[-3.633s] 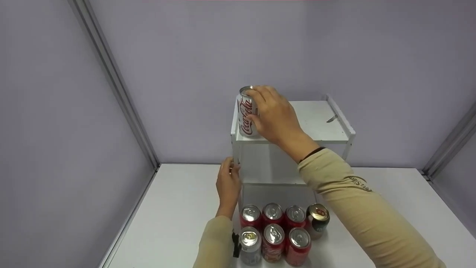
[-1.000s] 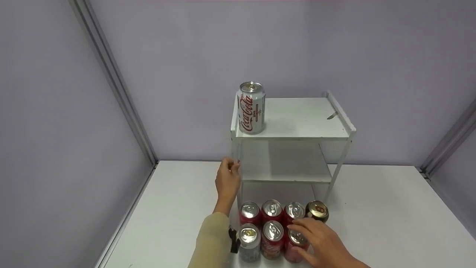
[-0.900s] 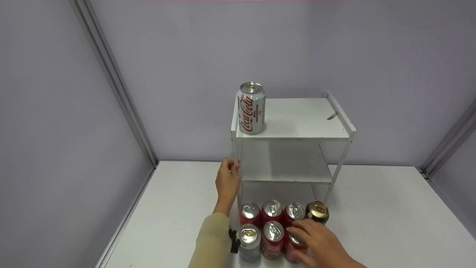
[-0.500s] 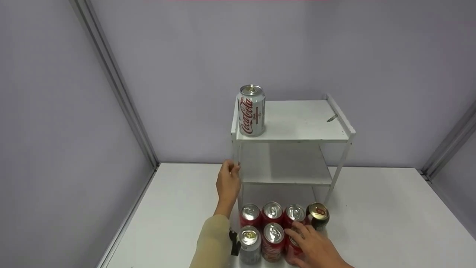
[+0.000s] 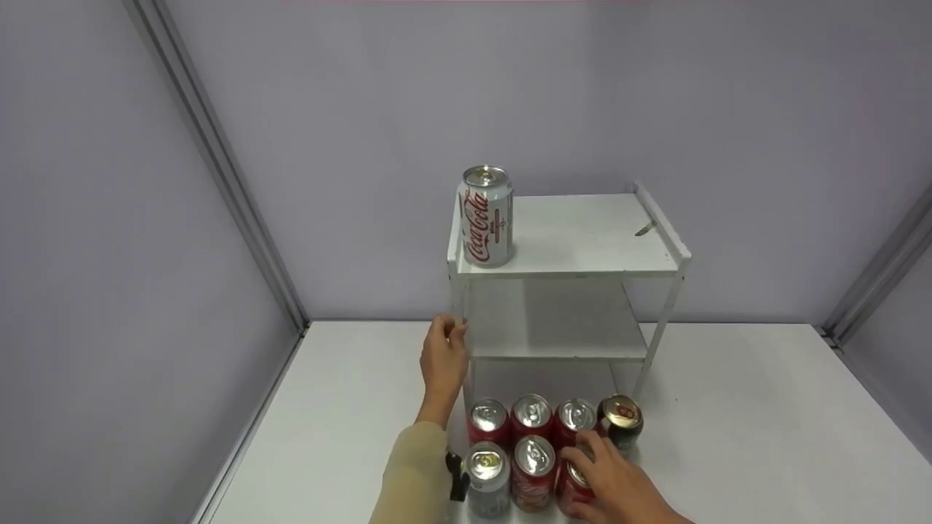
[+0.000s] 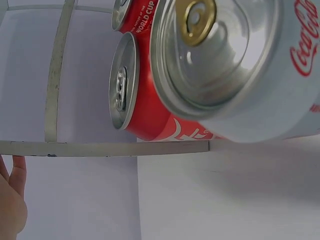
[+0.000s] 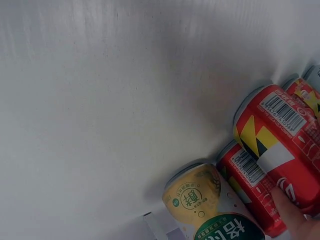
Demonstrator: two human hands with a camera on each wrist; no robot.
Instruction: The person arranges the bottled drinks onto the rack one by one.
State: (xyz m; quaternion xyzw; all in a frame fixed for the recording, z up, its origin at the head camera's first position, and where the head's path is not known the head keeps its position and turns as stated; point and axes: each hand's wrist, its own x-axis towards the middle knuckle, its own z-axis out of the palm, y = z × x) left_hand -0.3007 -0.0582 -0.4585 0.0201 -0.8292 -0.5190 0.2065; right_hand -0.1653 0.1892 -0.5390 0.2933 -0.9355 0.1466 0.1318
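Note:
My left hand (image 5: 443, 360) grips the left front post of a white shelf unit (image 5: 590, 236); in the left wrist view its fingers (image 6: 18, 172) meet the post (image 6: 95, 149). At the front right of a group of cans, my right hand (image 5: 617, 482) holds a red Coca-Cola can (image 5: 569, 496), fingers over the far side and thumb on the near side. That red can (image 7: 280, 135) shows its barcode in the right wrist view. A white Coca-Cola can (image 5: 486, 225) stands upright on the top shelf at the left.
Several red cans (image 5: 533, 473), a silver-white can (image 5: 488, 486) and a gold-topped can (image 5: 620, 422) stand close together before the shelf on the white table (image 5: 349, 437). A middle shelf (image 5: 557, 320) lies under the top one. Grey-white walls (image 5: 378, 145) enclose the table.
My right hand has let go of the white can on the top shelf, come down to the front right red can and closed round it. The left hand has stayed at the post.

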